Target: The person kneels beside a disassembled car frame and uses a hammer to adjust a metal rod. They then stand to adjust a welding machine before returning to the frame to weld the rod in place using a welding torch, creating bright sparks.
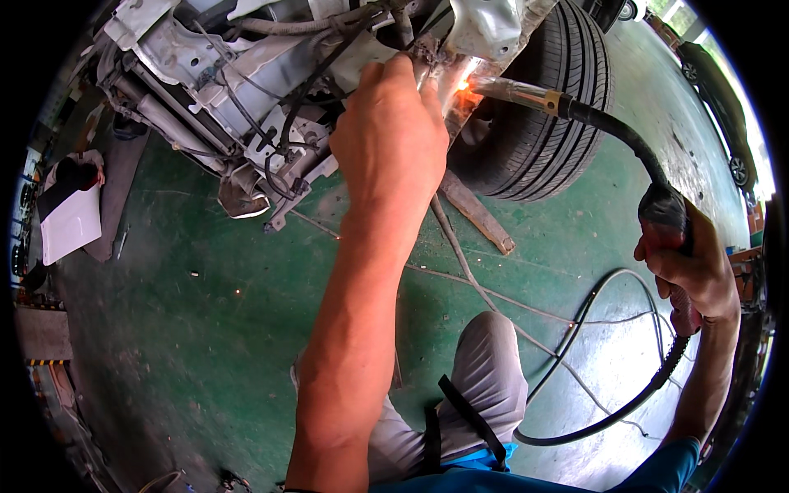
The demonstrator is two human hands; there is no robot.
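The right hand (694, 267) grips the welding torch (608, 122), which curves far and left to the glowing metal rail (451, 80); left hand (390, 135) nearer it, grip hidden.

Dark car (717, 103) at far right — pale flat panel (72, 226) at left — green floor (205, 329) between.
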